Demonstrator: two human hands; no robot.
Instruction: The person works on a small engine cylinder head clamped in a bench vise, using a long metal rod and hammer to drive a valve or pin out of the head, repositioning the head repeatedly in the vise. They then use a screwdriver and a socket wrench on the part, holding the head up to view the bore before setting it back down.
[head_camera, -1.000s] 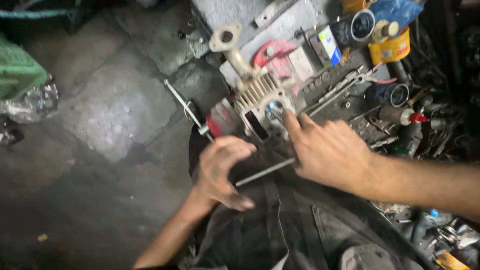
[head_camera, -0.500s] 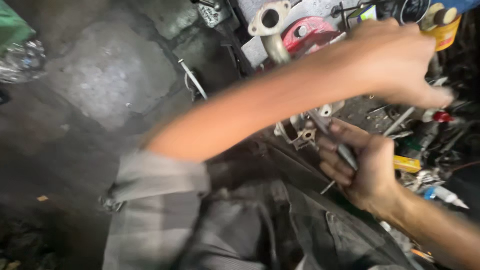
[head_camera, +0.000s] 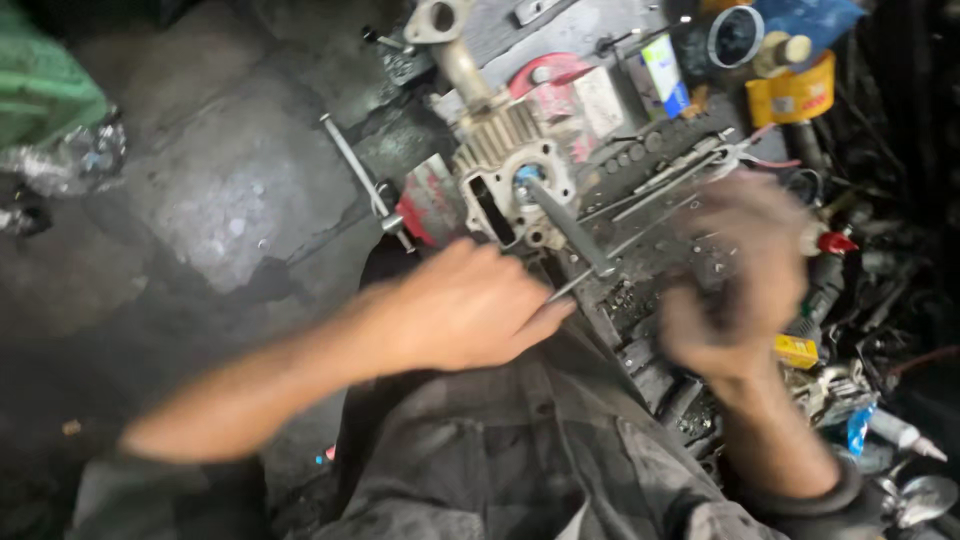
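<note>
Grey, grease-stained work trousers (head_camera: 520, 460) fill the near foreground; the person sits or crouches low over the job. Left hand (head_camera: 470, 310) just beyond the lap, forearm coming in from lower left, knuckles up, fingers curled round the near end of a thin metal rod tool (head_camera: 570, 235). The grip is closed on it, fingertips pointing right. The rod runs up and left from that hand, its far end in or at the round opening of the engine cylinder head (head_camera: 510, 175).

Right hand (head_camera: 735, 275) to the right, badly motion-blurred, wrist low, fingers up and loosely bent. Cannot tell whether it holds anything; it looks apart from the rod and the head, hovering above the dark, oily tray of parts (head_camera: 650, 270).

Progress, judging by layout only: the finned aluminium head is off any engine, lying among tools with its ports open and the bent intake pipe (head_camera: 450, 40) attached. The tool is engaged at the bore, so work on the head looks mid-way, not finished. Loose long bolts (head_camera: 670, 185) lie just right of it, unfitted.

Further out: a T-handle wrench (head_camera: 365, 185) lies on the stained concrete floor (head_camera: 200, 200) left of the head. A red part (head_camera: 550, 80) sits behind the head, and a yellow container (head_camera: 800, 95) at far right.
</note>
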